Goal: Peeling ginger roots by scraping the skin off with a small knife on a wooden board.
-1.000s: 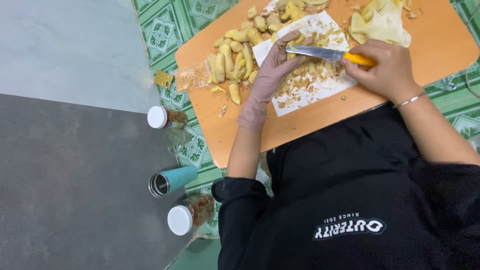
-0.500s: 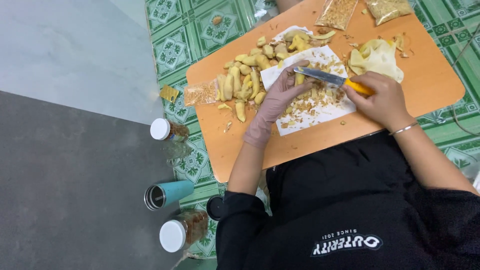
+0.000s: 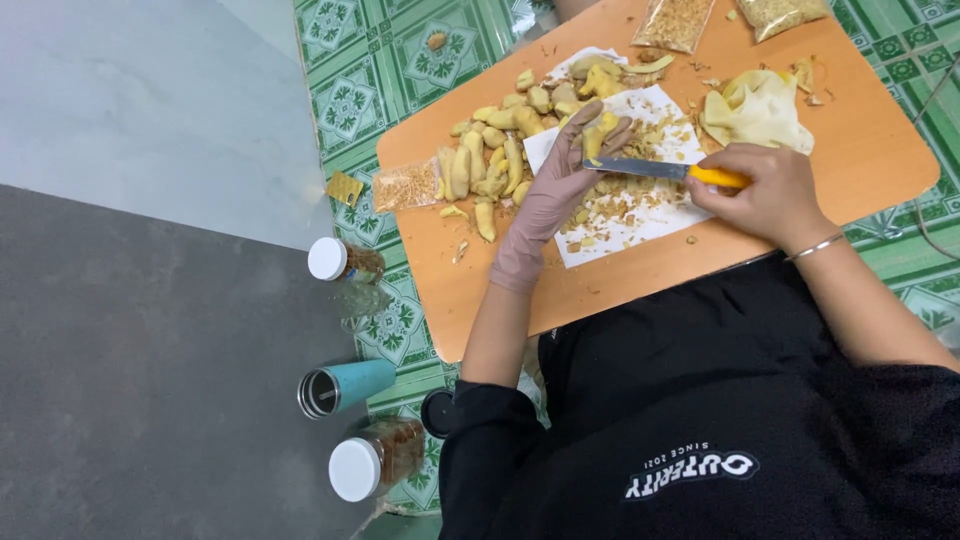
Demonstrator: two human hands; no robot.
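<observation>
Three clear plastic bags of brownish shreds lie on the orange wooden table (image 3: 860, 150): one at its left edge (image 3: 405, 186), two at the top edge (image 3: 675, 20) (image 3: 778, 12). A small yellow square packet (image 3: 345, 188) lies on the green tiled floor (image 3: 370, 60) beside the table.

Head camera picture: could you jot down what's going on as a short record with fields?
Surface: orange board on green patterned floor
Left hand: gloved, holds a yellow peeled piece
Right hand: bare, grips yellow-handled knife, blade at the piece
Under the blade: white sheet with shavings
Beside it: pile of peeled pieces
On floor: two white-lidded jars, a blue cup
</observation>
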